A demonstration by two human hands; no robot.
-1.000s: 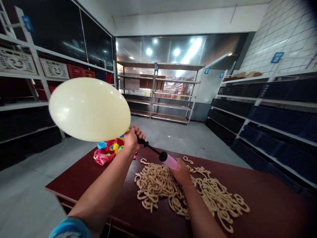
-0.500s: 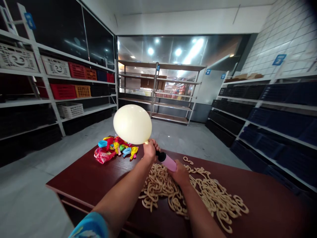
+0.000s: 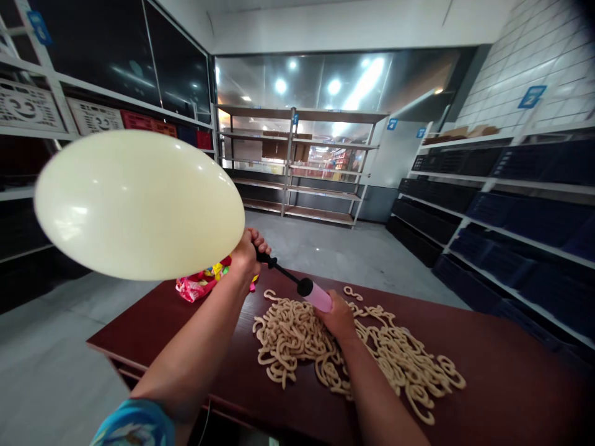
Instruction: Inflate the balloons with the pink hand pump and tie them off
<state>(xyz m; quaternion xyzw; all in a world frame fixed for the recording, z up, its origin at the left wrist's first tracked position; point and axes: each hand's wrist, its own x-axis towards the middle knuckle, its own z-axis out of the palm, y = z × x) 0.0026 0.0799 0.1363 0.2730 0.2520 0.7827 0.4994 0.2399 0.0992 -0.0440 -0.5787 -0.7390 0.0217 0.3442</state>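
Observation:
My left hand point(image 3: 247, 253) is closed round the black nozzle end of a hand pump and the neck of a large pale-yellow balloon point(image 3: 137, 204), which swells out to the left at head height. My right hand point(image 3: 338, 317) is wrapped round the pump's pink barrel point(image 3: 318, 297), with the black rod point(image 3: 283, 272) drawn out between my two hands. Both hands hover over a dark red-brown table point(image 3: 502, 384). Under my right hand lies a heap of beige curly foam hooks point(image 3: 372, 356).
A pile of uninflated coloured balloons point(image 3: 201, 282) lies at the table's far left corner, partly behind my left arm. Shelving with crates point(image 3: 97, 118) lines the left wall, dark bins point(image 3: 511, 217) fill the right-hand shelves, and metal racks point(image 3: 297, 167) stand at the back.
The pump rod is drawn out again after being pushed in half a second ago. The balloon looks larger and nearer, swung to the left, and my left hand has moved away from the right.

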